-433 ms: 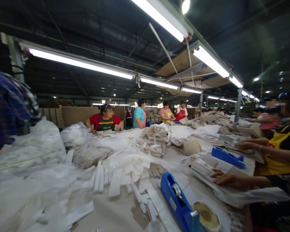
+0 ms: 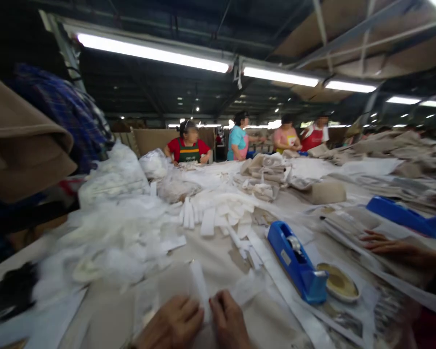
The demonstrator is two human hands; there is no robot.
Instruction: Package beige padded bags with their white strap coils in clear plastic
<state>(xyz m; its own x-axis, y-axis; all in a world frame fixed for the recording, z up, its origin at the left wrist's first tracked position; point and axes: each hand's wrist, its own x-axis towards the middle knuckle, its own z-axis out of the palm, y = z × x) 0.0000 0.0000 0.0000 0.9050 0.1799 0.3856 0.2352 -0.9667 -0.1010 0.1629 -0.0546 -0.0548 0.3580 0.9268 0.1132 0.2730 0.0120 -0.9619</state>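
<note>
At the bottom centre, my left hand (image 2: 174,322) is curled with its fingertips against a white strip (image 2: 200,283). My right hand (image 2: 229,321) is closed at the other side of the same strip, its thumb and fingers pinching near the edge. The strip stands up between the two hands, over a piece of beige fabric (image 2: 172,281). Motion blur hides exactly how the fingertips meet it. To the right of my hands lies a blue tape dispenser (image 2: 294,261) with a roll in it.
A heap of clear plastic bags (image 2: 112,242) covers the left side. White strips (image 2: 221,208) are piled ahead. A tape roll (image 2: 337,281) lies beside the dispenser. A co-worker's hand (image 2: 396,245) rests on wrapped fabric at right, near another blue dispenser (image 2: 403,215). Brown cloth (image 2: 25,140) hangs at left.
The view has turned left and tipped down, so the table items sit higher in it. Both my hands have come into view at the bottom, at a white strip.
</note>
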